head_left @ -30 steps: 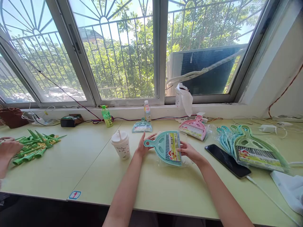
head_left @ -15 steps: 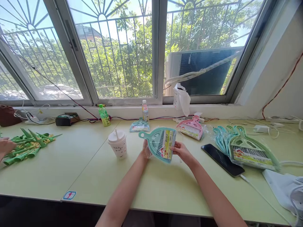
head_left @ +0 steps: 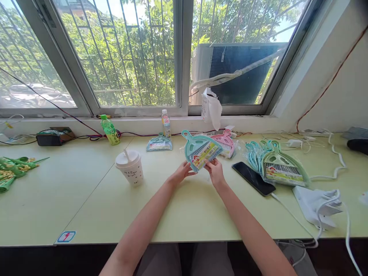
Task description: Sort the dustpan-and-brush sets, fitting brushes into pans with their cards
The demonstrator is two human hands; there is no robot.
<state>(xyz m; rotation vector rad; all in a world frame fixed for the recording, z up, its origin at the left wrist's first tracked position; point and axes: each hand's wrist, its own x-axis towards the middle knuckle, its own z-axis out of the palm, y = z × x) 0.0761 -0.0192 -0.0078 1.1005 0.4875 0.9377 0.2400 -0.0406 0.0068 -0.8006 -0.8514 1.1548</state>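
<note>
A mint-green dustpan and brush set (head_left: 192, 145) in clear wrap is held up over the table, its handle pointing up and to the left. My left hand (head_left: 183, 172) is closed on its lower left corner. On the lower edge near the yellow label, my right hand (head_left: 214, 171) grips it with thumb and fingers. Partly hidden behind it lies a pink dustpan set (head_left: 227, 142). A smaller teal dustpan set (head_left: 159, 143) rests at the back, near a clear bottle (head_left: 166, 123). To the right, green and blue dustpan sets (head_left: 283, 168) lie piled together.
A lidded white cup (head_left: 130, 168) stands left of my arms. A black phone (head_left: 253, 178) on a white cable lies to the right, near a white power strip (head_left: 314, 205). Green bundles (head_left: 17, 168) lie at far left. A green bottle (head_left: 109, 130) stands at the back.
The mint-green set has turned from handle-left to handle-up and been lifted farther back. Both hands have shifted to its lower edge. The camera view has swung right and down.
</note>
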